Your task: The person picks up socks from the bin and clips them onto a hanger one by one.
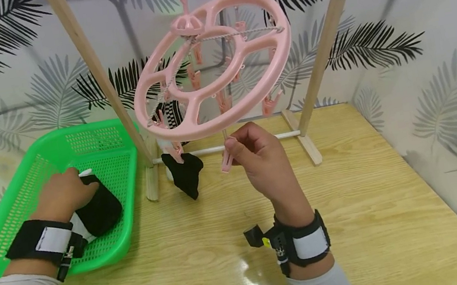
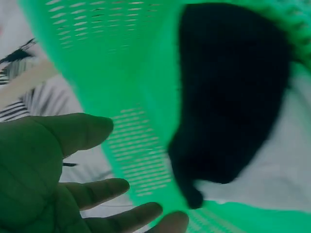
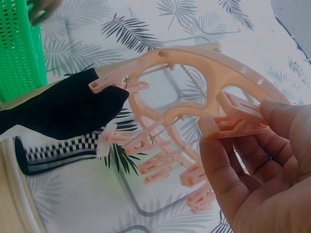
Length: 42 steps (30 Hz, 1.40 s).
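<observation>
My left hand (image 1: 61, 194) hovers over the green basket (image 1: 130, 218), its fingers spread and apart from the cloth in the left wrist view. Below it lies a black and white sock (image 1: 102, 210), bunched up in the basket. Thumb and fingers of my right hand (image 1: 260, 162) pinch a pink clothespin (image 3: 233, 121) under the near rim of the round pink hanger (image 1: 283, 61). The clothespin's jaws look parted, with no cloth between them. Left of this hand a black sock (image 1: 187, 171) hangs from another clip.
A checkered sock (image 3: 63, 150) hangs farther back on the hanger, among several pink clips. Wooden posts (image 1: 328, 37) stand on both sides, joined low down by a white bar (image 1: 212, 150). The wooden table (image 1: 379, 218) runs up to a leaf-patterned backdrop.
</observation>
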### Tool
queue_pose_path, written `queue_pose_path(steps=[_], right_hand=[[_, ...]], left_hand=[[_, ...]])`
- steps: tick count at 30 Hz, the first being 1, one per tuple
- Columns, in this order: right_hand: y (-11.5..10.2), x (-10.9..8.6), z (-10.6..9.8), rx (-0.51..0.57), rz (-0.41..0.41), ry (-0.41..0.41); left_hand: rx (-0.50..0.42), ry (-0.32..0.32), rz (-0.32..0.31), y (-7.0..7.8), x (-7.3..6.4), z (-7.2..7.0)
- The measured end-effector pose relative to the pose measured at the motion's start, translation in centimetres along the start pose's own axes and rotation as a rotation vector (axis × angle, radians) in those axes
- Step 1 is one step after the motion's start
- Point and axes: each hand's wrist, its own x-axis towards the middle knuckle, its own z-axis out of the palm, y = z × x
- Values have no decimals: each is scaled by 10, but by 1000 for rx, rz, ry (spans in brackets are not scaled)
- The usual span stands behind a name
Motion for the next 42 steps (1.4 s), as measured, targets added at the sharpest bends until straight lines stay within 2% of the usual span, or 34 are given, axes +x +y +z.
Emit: queue_pose_path(steps=[3,7,10,14,19,26,30,36,38,42], right_hand=[[1,0,0,1,-2,-3],[1,1,-1,-1,-3,1],[1,1,0,-1,2,4],[2,1,0,1,4,7],[1,1,-1,4,-3,3],[2,1,1,1,-4,1],[2,1,1,5,-5,-3],[2,2,2,5,-3,0],[2,2,3,6,-3,0],[2,2,3,-3,6,3]], left_hand=[[-14,-116,-23,-12,1,6],[-125,-214,-67,-18,3,13],[-175,-241,-90,-22,6,17],[-113,-248,-49,-25,9,20],[-6,-223,17,-26,15,20],[-31,-158,109,-25,21,21],[-41,-129,103,-27,22,21],[-95,14,52,-23,20,15],[-126,45,38,-20,19,12],[-149,44,37,-7,14,1]])
